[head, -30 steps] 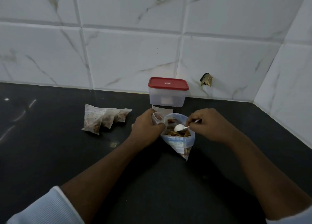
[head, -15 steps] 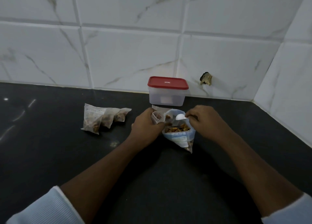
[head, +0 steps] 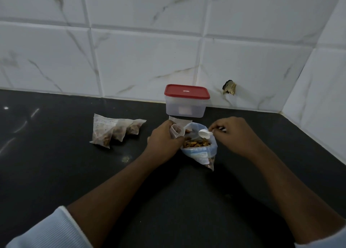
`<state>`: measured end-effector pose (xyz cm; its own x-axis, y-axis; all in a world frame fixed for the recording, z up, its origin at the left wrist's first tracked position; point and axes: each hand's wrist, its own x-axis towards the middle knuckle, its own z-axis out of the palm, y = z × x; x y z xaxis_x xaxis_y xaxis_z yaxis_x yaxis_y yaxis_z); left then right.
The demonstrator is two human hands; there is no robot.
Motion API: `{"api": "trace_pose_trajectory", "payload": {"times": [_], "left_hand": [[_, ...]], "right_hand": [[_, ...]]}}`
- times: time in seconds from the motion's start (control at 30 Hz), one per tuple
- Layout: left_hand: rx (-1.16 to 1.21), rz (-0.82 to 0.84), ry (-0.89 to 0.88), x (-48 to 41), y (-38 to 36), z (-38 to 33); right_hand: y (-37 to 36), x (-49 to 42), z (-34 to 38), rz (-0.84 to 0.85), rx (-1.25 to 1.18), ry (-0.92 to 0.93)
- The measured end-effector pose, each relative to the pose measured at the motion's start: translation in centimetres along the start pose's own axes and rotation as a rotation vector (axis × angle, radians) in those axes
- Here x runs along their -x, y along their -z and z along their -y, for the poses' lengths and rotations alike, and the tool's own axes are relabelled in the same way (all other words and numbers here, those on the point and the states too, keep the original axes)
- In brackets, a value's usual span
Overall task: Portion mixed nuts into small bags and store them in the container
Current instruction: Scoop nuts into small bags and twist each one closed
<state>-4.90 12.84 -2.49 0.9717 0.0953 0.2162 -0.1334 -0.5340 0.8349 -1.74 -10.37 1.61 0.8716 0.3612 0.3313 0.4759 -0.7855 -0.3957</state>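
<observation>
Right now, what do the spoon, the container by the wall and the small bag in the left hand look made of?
The spoon looks plastic: white, smooth. The container is likely plastic too, cloudy see-through walls under an opaque red lid. The small bag in the left hand is thin clear film, probably plastic: crumpled, see-through.

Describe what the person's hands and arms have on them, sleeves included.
The left hand and right hand are bare, with no gloves, rings or watch visible. Both forearms are uncovered. A pale, ribbed left sleeve shows in the bottom-left corner. The right sleeve, equally pale, barely enters the frame.
</observation>
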Motion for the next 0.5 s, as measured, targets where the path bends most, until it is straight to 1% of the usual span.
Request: {"api": "trace_pose_trajectory", "payload": {"times": [0.07,0.2,0.37,0.5], "left_hand": [[0.003,-0.002,0.0,-0.03,0.0,0.05],[0.005,-0.002,0.007,-0.06,-0.05,0.02],[0.009,-0.023,-0.002,-0.09,0.1,0.07],[0.018,-0.024,-0.005,-0.07,0.09,0.09]], "right_hand": [[0.02,0.14,0.09,0.034,0.015,-0.008],[-0.37,0.25,0.7,0.05,-0.041,0.03],[-0.09,0.25,0.35,0.093,0.028,-0.017],[-0.79,0.14,0.42,0.075,-0.005,0.003]]}}
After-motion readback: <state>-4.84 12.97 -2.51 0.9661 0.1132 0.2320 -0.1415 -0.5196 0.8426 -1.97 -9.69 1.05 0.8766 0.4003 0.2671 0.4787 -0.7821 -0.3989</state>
